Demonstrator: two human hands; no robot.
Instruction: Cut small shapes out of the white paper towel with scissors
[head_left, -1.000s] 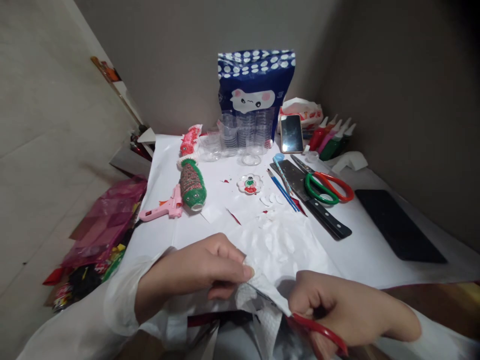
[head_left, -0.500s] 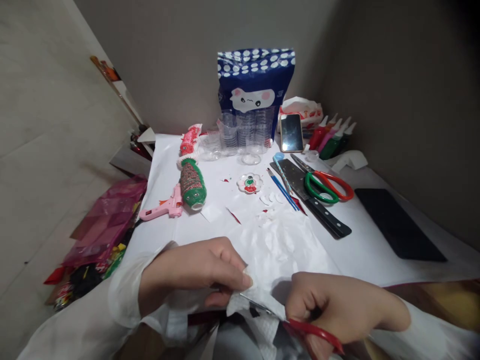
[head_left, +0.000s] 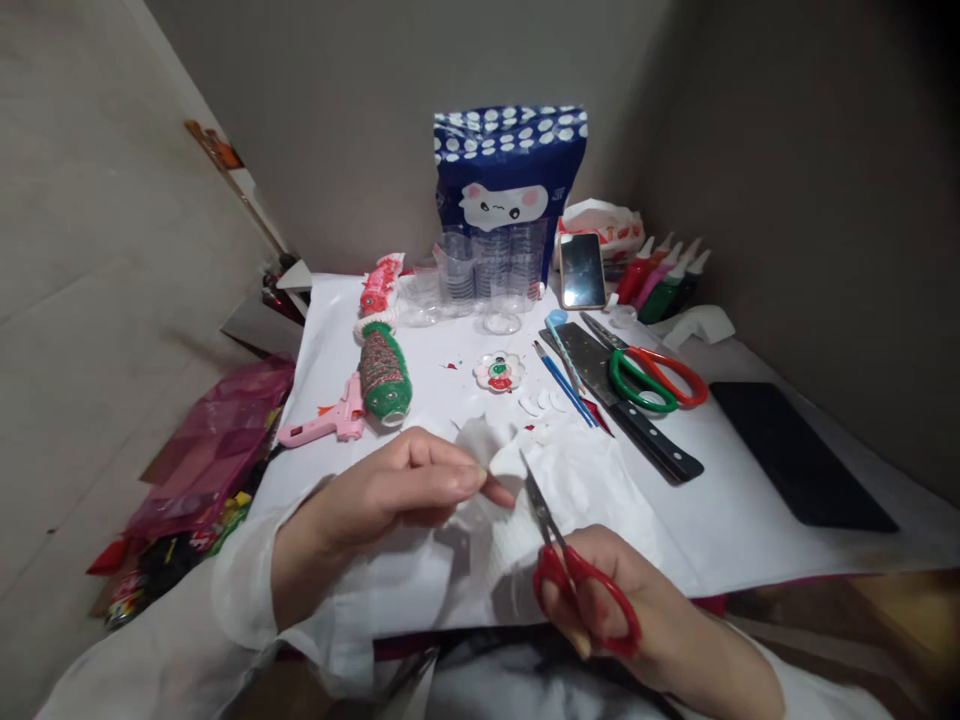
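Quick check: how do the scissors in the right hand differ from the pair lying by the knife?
The held scissors have all-red handles; the table scissors have one green and one red. The held pair is in the right hand, blades pointing away from the person; the table pair lies flat, untouched, partly on the knife. The table pair looks larger. Both pairs look shut.

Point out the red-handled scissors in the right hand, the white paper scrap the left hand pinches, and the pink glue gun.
red-handled scissors (head_left: 574,570): head view, on the near red handle loop.
white paper scrap (head_left: 477,440): head view, on its middle above the fingertips.
pink glue gun (head_left: 330,421): head view, on its body.
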